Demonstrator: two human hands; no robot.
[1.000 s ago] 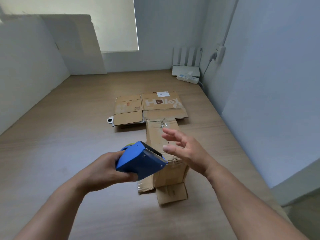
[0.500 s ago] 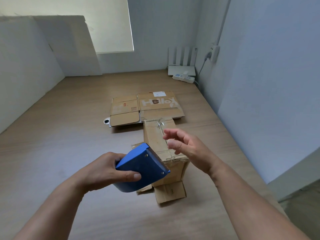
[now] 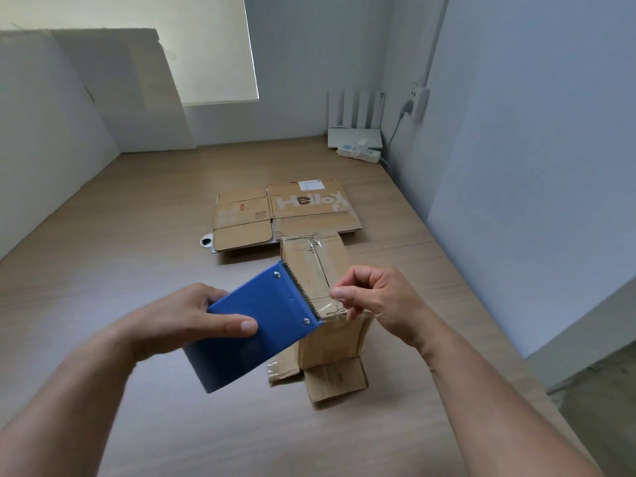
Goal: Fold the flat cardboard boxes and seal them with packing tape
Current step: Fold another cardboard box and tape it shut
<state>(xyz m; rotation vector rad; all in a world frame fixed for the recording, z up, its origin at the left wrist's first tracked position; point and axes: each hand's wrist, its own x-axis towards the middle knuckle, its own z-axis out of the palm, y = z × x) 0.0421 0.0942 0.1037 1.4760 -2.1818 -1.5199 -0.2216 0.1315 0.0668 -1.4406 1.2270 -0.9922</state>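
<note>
Flat cardboard boxes (image 3: pixel 303 204): we log two brown, creased sheets lying side by side, farther out on the wooden table (image 3: pixel 103 270). The right sheet carries "Hello" in white and brown lettering and a white label at its far edge.

Folded box (image 3: pixel 330 266): narrow, brown and worn, it stands just in front of the flat sheets. Its top flaps are closed along a centre seam under wrinkled film, and two bottom flaps splay onto the table at the near end.

Tape dispenser (image 3: pixel 272 315): blue, with a serrated metal edge and two rivets. We find it tilted over the box's near left top corner.

Left hand (image 3: pixel 186 318): wrapped around the dispenser, thumb flat on its upper face.

Right hand (image 3: pixel 378 301): fingers curled, with thumb and forefinger pinching the clear tape (image 3: pixel 327 308) beside the teeth, over the box's near top edge.
</note>
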